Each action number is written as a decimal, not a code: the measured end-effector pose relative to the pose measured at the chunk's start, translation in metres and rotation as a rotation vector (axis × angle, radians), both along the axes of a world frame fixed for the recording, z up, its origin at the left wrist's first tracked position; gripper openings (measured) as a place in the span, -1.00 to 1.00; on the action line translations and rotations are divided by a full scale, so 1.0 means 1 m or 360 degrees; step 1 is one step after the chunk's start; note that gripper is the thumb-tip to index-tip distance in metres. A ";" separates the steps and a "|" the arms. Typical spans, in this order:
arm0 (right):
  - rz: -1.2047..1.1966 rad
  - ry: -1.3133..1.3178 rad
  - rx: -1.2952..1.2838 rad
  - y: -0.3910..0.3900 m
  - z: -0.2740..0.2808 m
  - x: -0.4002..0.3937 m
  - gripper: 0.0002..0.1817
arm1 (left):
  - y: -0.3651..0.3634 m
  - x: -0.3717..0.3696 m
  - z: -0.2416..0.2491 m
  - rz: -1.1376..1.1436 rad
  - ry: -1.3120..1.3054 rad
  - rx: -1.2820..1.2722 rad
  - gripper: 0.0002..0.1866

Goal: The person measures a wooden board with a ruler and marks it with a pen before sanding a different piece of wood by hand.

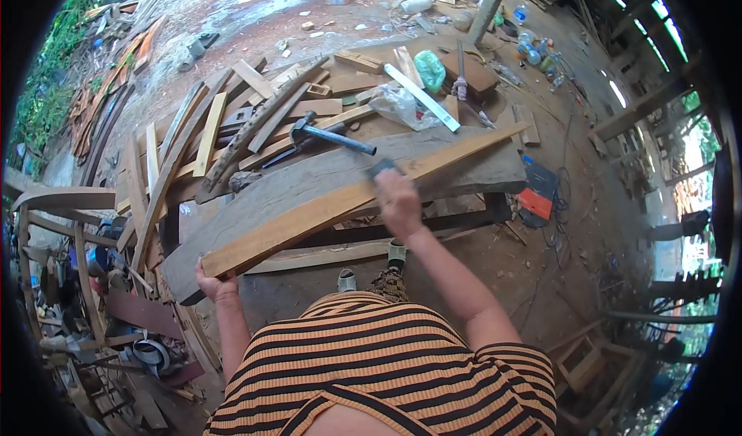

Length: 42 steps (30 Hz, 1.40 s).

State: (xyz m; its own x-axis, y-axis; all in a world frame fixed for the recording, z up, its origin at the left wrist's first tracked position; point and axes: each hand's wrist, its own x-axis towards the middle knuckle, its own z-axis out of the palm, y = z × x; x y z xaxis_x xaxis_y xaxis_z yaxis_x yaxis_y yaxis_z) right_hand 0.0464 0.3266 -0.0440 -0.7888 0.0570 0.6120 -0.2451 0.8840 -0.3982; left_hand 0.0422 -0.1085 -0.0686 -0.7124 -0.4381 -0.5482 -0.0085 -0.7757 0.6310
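Observation:
A long, light-brown wooden board lies slantwise over a grey, weathered plank on a low bench. My left hand grips the board's near left end, fingers wrapped round its edge. Partway along the board, my right hand is closed on a small dark block that rests against the board's surface; the block is slightly blurred. A hammer with a dark handle lies behind the board, on the plank's far side.
Wood offcuts are heaped behind the bench, with a clear plastic bag and a green bag. A black and red box sits on the ground at the right. A wooden frame stands at the left.

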 end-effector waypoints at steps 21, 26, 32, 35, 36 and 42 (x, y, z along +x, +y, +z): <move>0.0414 -0.0180 0.0023 0.103 0.002 0.009 -0.71 | -0.041 -0.001 -0.004 0.0136 0.0064 -0.0003 -0.68; 0.0197 -0.0202 0.0213 0.229 -0.003 -0.011 -0.73 | -0.048 0.009 0.005 0.0162 -0.0068 -0.0124 -0.67; -0.0862 -0.0696 -0.0135 0.443 -0.059 -0.032 -0.66 | -0.060 0.024 0.007 0.0134 0.0054 -0.0262 -0.66; -0.1007 -0.0806 -0.0047 0.455 -0.060 -0.043 -0.62 | -0.058 0.024 0.010 0.0190 0.0063 -0.0258 -0.64; -0.0959 -0.0816 -0.0043 0.457 -0.065 -0.044 -0.62 | -0.054 0.027 0.013 0.0199 0.0077 -0.0232 -0.64; -0.0736 -0.0642 0.0121 0.373 -0.064 -0.025 -0.61 | -0.034 0.025 0.023 0.0201 0.0026 -0.0245 -0.60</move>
